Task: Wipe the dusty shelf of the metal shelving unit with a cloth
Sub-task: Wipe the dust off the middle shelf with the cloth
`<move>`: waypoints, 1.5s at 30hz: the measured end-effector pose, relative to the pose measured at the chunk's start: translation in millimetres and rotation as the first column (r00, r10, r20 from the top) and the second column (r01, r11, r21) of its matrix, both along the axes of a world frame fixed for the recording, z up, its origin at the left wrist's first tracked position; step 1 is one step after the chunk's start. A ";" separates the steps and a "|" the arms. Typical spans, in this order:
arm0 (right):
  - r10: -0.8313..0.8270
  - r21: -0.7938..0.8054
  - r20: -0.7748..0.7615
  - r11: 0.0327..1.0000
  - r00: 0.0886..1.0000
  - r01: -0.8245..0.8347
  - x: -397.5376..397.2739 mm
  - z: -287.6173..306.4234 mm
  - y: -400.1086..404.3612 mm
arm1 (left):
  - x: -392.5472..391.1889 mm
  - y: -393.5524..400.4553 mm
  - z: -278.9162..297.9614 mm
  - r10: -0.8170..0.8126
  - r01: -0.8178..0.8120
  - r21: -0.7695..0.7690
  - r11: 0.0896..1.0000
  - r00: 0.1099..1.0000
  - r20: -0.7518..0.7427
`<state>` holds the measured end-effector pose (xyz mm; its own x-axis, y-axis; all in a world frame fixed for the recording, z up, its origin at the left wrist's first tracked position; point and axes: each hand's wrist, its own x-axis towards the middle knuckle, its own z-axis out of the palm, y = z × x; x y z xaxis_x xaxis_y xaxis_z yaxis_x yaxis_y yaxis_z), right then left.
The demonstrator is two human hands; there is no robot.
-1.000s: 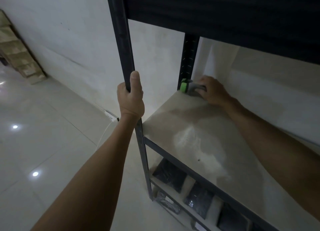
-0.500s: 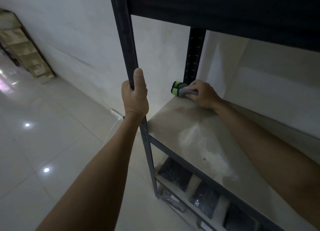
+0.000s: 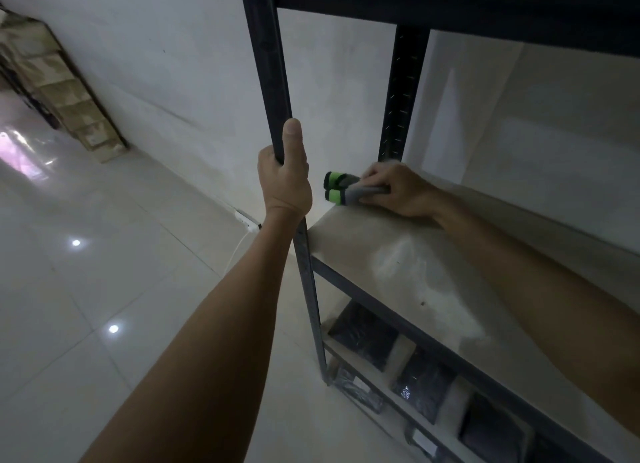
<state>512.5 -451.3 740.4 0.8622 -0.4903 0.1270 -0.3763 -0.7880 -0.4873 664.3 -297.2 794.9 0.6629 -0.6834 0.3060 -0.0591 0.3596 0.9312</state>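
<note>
Stacked cardboard boxes (image 3: 52, 81) are leaning against the white wall (image 3: 166, 67) at far left. A white power strip (image 3: 247, 219) is lying on the glossy tiled floor (image 3: 86, 289), its cable (image 3: 237, 251) trailing downward.

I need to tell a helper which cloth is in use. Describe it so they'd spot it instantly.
Find the black metal shelving unit, then its pale shelf. At the far left corner, under the right hand, is the grey cloth, the only thing with bright green ends.
</note>
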 end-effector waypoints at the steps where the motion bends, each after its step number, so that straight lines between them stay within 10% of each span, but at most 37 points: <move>1: 0.031 0.058 -0.018 0.998 0.999 -0.030 -4.0 2.2 8.9 | 0.1 -0.6 0.2 0.011 -0.012 0.008 1.000 1.000 0.003; 6: 0.209 0.351 -0.085 0.921 0.974 -0.167 -27.5 22.3 33.6 | -0.5 -1.2 -1.9 0.022 -0.022 0.010 1.000 1.000 0.009; 16: -0.165 0.188 0.063 0.971 0.984 0.150 -36.6 -0.2 23.4 | 1.0 -3.7 -4.5 0.043 -0.042 0.014 0.999 0.999 -0.024; 22: 0.198 0.365 -0.079 0.918 0.977 -0.156 -53.7 20.0 60.8 | 1.7 -3.0 -4.3 0.024 -0.024 0.011 1.000 1.000 -0.012; 29: -0.313 0.205 0.081 0.934 0.946 0.291 -67.4 -3.9 24.4 | 1.8 -4.9 -4.9 0.049 -0.047 0.032 0.998 0.998 -0.047; 40: 0.051 0.396 0.065 0.915 0.997 -0.072 -83.2 5.9 136.1 | 1.5 -0.5 -2.6 0.015 -0.014 0.012 1.000 0.996 -0.086; 45: -0.355 0.166 0.116 0.928 0.927 0.334 -111.3 28.2 78.5 | 0.5 1.6 -1.4 0.011 -0.011 0.003 1.000 0.994 -0.108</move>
<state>401.1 -372.8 768.6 0.6145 -0.7758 0.1432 -0.5311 -0.5410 -0.6521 664.8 -295.7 793.5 0.6993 -0.6766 0.2305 0.0379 0.3570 0.9333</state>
